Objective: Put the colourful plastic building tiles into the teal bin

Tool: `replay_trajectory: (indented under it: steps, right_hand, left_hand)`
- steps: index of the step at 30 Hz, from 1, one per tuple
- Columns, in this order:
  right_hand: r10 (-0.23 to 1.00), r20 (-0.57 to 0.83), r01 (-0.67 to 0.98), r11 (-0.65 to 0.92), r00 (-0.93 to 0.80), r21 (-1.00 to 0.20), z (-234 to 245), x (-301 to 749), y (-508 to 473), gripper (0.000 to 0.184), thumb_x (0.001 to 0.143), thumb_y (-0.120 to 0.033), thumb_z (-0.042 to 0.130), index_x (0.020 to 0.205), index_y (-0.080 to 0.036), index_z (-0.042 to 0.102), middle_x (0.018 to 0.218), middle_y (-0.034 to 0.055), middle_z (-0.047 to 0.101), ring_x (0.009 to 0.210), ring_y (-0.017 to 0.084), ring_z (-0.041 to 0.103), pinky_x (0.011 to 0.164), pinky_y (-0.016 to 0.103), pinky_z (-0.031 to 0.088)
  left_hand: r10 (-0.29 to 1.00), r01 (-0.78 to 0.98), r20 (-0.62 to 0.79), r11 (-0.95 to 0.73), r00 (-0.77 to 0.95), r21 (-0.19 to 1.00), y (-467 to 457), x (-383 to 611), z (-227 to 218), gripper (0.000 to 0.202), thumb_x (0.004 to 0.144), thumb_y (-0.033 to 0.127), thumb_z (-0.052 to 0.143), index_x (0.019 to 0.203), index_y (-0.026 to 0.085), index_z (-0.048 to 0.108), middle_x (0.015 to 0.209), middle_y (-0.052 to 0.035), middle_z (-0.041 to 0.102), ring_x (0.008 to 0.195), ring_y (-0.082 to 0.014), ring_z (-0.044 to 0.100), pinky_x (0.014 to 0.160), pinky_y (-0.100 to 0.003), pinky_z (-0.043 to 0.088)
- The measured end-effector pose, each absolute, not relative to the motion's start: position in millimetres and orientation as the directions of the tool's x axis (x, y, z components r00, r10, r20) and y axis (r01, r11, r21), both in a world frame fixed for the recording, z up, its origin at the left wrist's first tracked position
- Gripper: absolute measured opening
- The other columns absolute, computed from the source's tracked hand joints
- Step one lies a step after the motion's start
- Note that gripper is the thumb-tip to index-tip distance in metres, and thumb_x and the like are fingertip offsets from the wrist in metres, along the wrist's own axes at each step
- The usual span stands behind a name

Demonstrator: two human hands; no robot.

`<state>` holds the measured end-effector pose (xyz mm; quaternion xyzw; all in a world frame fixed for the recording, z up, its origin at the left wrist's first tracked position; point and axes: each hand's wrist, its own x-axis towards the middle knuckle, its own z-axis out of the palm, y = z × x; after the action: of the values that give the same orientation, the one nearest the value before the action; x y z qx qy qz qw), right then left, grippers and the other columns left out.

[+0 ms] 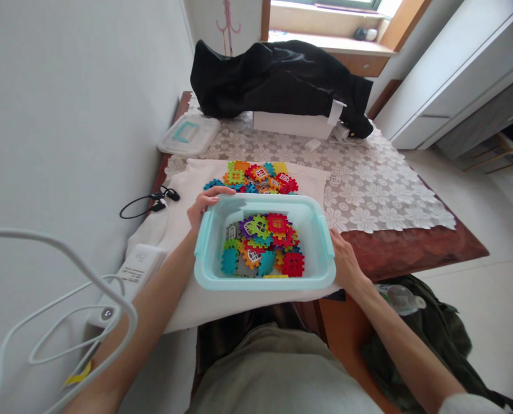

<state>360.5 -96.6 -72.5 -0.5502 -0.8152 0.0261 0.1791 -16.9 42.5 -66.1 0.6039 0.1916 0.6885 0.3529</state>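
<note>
The left hand (207, 208) curls over the far left corner of an aqua plastic tub (265, 202), and the right hand (346, 260) closes on its right side beside the handle, so both hands hold it. Inside the tub lies a jumble of bright interlocking blocks (260, 244) in red, green, blue, orange, purple and grey, some with window shapes. The tub sits on a white cloth (174, 230). Just beyond the tub, a second heap (252, 177) of the same blocks lies on that cloth. Farther beyond it are a clear lidded box (188, 135) and a black garment (278, 80). Left of the tub are a black cable (153, 201) and a white power strip (138, 270). A lace tablecloth (368, 195) spreads to its right.
</note>
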Motion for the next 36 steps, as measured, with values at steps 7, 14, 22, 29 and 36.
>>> replay_trajectory:
  steps: [7,14,22,29,36]
  right_hand:
    - [0.908,0.312,0.851,0.385,-0.28,-0.356,-76,363,-87,0.016,0.091,-0.013,0.057,0.092,-0.025,0.068,0.101,0.0119,0.072,0.09,0.029,0.065,0.062,0.036,0.051]
    - [0.911,0.398,0.813,0.309,-0.105,-0.493,-59,367,-6,0.006,0.093,-0.025,0.061,0.093,-0.024,0.067,0.087,0.0057,0.07,0.076,0.024,0.063,0.069,0.037,0.049]
    - [0.934,0.319,0.784,0.32,-0.164,-0.532,-82,316,95,0.06,0.094,-0.029,0.06,0.154,-0.023,0.067,0.147,0.0186,0.065,0.125,0.039,0.068,0.108,0.056,0.059]
    - [0.933,0.3,0.77,0.336,-0.196,-0.543,-83,316,78,0.057,0.095,-0.033,0.067,0.151,-0.024,0.064,0.144,0.0197,0.068,0.129,0.043,0.066,0.11,0.06,0.059]
    - [0.944,0.289,0.77,0.3,-0.156,-0.564,-81,314,78,0.039,0.097,-0.043,0.068,0.132,-0.026,0.065,0.133,0.0176,0.071,0.112,0.039,0.069,0.1,0.057,0.062]
  left_hand:
    - [0.651,-0.274,0.759,-0.724,0.03,0.632,39,-16,-63,0.02,0.091,0.036,0.09,0.093,0.024,0.075,0.116,-0.0075,0.088,0.095,-0.0241,0.084,0.077,-0.035,0.067]
    - [0.651,-0.224,0.757,-0.732,0.046,0.643,34,-17,-65,0.016,0.091,0.025,0.087,0.101,0.025,0.074,0.124,-0.0069,0.087,0.098,-0.0246,0.085,0.079,-0.036,0.068]
    - [0.596,-0.17,0.803,-0.789,0.021,0.59,38,-17,-66,0.019,0.092,0.031,0.09,0.107,0.029,0.078,0.121,-0.009,0.087,0.102,-0.0264,0.084,0.079,-0.038,0.068]
    - [0.726,-0.145,0.687,-0.677,0.032,0.721,32,-15,-48,0.016,0.09,0.043,0.087,0.092,0.029,0.081,0.106,-0.0052,0.087,0.082,-0.0263,0.081,0.063,-0.037,0.065]
    - [0.804,-0.141,0.595,-0.59,-0.007,0.795,27,-10,-45,0.016,0.088,0.043,0.085,0.088,0.027,0.082,0.103,-0.0064,0.086,0.09,-0.0304,0.081,0.072,-0.044,0.07]
